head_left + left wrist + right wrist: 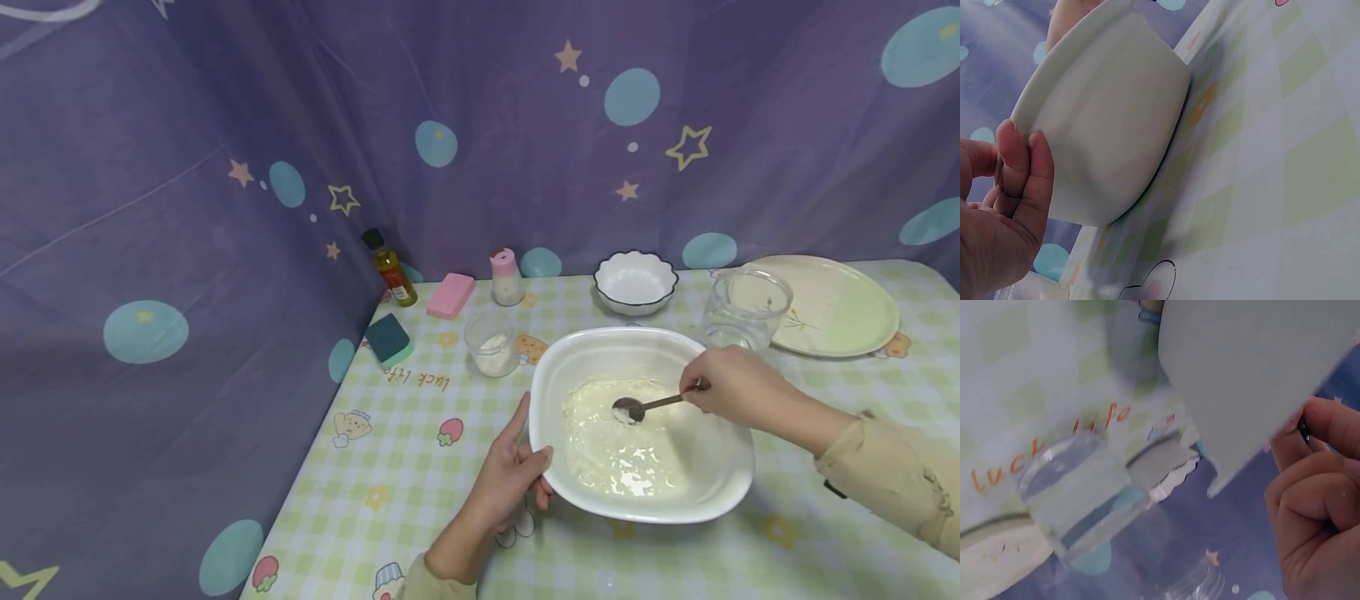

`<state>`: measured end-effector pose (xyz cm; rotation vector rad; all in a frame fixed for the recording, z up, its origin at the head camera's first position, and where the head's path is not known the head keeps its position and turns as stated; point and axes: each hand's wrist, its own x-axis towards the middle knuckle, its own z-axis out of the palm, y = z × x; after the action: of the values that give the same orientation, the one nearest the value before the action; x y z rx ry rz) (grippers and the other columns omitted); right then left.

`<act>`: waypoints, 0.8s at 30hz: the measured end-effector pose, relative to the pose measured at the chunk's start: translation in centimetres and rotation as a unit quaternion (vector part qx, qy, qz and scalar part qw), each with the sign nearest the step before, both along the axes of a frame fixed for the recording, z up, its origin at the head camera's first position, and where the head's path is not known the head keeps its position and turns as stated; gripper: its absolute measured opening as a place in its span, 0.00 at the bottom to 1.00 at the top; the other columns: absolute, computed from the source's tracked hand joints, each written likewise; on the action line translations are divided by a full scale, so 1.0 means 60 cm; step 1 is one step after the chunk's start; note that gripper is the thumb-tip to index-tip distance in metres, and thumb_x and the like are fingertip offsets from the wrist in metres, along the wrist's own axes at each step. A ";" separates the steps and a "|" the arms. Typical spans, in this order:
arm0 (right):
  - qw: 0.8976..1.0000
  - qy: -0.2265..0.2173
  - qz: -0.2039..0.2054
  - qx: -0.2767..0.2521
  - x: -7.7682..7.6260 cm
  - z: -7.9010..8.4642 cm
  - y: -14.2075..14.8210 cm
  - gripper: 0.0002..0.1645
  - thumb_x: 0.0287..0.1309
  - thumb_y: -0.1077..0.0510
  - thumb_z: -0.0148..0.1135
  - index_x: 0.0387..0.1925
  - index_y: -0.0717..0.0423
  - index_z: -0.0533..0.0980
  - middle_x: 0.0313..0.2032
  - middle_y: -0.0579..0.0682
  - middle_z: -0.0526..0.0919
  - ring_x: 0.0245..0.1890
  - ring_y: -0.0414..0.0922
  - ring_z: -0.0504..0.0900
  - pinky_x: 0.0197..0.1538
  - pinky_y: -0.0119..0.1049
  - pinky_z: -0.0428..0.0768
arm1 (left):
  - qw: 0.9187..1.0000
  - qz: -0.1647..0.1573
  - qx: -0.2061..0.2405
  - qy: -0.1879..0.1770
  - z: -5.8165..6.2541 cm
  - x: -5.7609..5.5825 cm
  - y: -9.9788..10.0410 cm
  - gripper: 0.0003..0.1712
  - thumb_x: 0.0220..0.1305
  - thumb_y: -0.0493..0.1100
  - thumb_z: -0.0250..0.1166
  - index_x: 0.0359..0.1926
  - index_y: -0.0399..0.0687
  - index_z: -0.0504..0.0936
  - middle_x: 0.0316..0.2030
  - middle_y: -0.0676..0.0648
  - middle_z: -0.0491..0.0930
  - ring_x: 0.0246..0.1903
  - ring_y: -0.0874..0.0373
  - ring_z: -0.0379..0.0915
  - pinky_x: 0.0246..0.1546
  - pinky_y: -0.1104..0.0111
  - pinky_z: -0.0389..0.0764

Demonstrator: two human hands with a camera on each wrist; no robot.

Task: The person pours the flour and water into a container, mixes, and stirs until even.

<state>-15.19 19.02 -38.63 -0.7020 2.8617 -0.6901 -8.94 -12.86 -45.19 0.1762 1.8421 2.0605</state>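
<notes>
A white basin with rounded sides holds a pale, wet, batter-like mix. My left hand grips its left rim, thumb over the edge and fingers underneath; the left wrist view shows the fingers against the basin's outer wall. In my right hand is the handle of a dark metal spoon, pinched between thumb and fingers. The spoon's bowl, with a little white stuff in it, is over the mix; whether it touches is unclear. The basin wall hides most of the spoon in the right wrist view.
Behind the basin stand a clear cup of white powder, a pink-topped shaker, a scalloped white bowl, a glass jar and an oval plate. Farther left are an oil bottle, a pink block and a sponge.
</notes>
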 end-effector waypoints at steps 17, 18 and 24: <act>0.997 -0.064 0.034 0.034 0.008 0.019 0.046 0.10 0.50 0.63 0.67 0.22 0.43 0.82 0.12 0.35 0.74 0.18 0.34 0.71 0.28 0.32 0.70 | 1.000 0.002 0.002 0.001 0.001 0.001 0.001 0.45 0.68 0.33 0.58 0.77 0.63 0.46 0.17 0.45 0.76 0.11 0.62 0.73 0.15 0.71 0.77; 0.996 -0.077 0.038 0.026 0.009 0.019 0.045 0.10 0.51 0.63 0.67 0.22 0.44 0.82 0.13 0.35 0.74 0.18 0.35 0.72 0.28 0.31 0.70 | 1.000 0.002 0.002 0.001 0.001 0.001 0.001 0.45 0.68 0.33 0.58 0.77 0.63 0.46 0.17 0.45 0.76 0.11 0.62 0.73 0.15 0.71 0.77; 0.987 -0.139 0.073 -0.030 0.017 0.010 0.028 0.09 0.50 0.67 0.67 0.24 0.48 0.83 0.17 0.38 0.79 0.17 0.35 0.76 0.24 0.30 0.74 | 1.000 0.002 0.005 0.002 0.000 0.001 0.001 0.45 0.68 0.32 0.57 0.77 0.63 0.46 0.16 0.45 0.77 0.12 0.62 0.74 0.15 0.71 0.77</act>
<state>-14.19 20.71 -38.01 -0.7492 2.5203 -0.7865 -8.85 -12.80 -45.19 0.1793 1.8356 2.0737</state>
